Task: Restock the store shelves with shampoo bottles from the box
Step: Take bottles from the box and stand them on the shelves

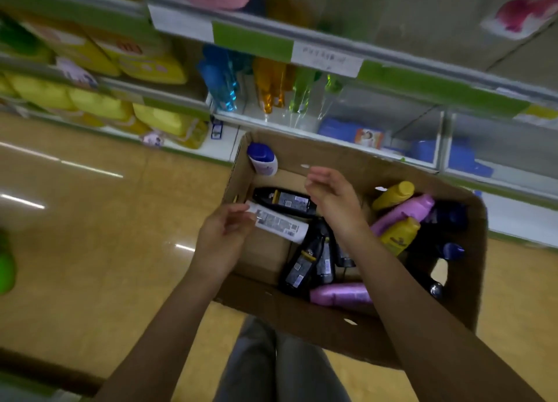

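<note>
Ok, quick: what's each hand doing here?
Left hand: holding the white shampoo bottle.
Right hand: open, fingers relaxed, holding nothing, above the cardboard box.

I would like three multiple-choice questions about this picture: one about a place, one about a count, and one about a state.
1. Where does the bottle with the blue cap stand?
A. In the far left corner of the box
B. On the floor
C. On the top shelf

2. How many yellow bottles lie in the box?
A. None
B. Two
C. Five

3. What is the state of the right hand?
A. It grips a black bottle
B. It hovers open and holds nothing
C. It holds the box wall

Answers:
1. A: the white bottle with the blue cap leans in the far left corner of the cardboard box.
2. B: one yellow bottle lies near the far wall, another below it.
3. B: the right hand is above the bottles with relaxed fingers, while the left hand holds the white bottle.
</note>
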`<control>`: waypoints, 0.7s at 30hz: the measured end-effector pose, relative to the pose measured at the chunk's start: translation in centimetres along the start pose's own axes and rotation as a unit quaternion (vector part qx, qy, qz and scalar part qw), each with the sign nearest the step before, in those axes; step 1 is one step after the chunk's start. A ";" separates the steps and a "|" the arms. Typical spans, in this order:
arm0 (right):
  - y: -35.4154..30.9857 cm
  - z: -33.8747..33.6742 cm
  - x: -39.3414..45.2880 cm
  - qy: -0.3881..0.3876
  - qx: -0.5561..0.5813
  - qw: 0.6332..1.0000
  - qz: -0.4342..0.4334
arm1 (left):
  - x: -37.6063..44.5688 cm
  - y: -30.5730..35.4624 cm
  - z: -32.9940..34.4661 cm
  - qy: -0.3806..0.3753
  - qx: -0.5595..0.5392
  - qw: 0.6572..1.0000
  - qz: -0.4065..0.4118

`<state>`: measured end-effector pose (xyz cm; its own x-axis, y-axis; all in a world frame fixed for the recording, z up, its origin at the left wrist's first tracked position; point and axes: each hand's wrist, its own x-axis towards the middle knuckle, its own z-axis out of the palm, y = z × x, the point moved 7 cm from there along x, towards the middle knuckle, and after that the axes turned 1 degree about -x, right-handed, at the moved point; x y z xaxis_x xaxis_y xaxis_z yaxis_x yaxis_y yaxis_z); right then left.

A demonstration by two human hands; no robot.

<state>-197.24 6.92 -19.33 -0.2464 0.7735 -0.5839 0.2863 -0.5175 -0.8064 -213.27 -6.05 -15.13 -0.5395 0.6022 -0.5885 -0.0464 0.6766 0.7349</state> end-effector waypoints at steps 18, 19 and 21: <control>4.2 8.4 10.8 0.007 -0.154 0.986 -0.070 | 4.4 -6.6 3.1 -0.028 -0.021 0.997 -0.066; 4.3 8.6 10.9 0.011 -0.157 0.984 -0.079 | 4.2 -6.9 3.2 -0.031 -0.022 0.997 -0.070; 4.5 9.1 11.0 0.010 -0.172 0.980 -0.095 | 4.0 -7.4 3.2 -0.036 -0.023 0.996 -0.081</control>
<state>-207.05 9.79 -30.28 -0.3085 0.8530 -0.4211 0.5338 -0.2112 -0.8188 -212.36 -7.32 -24.01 -0.4604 0.5174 -0.7214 -0.1672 0.7475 0.6428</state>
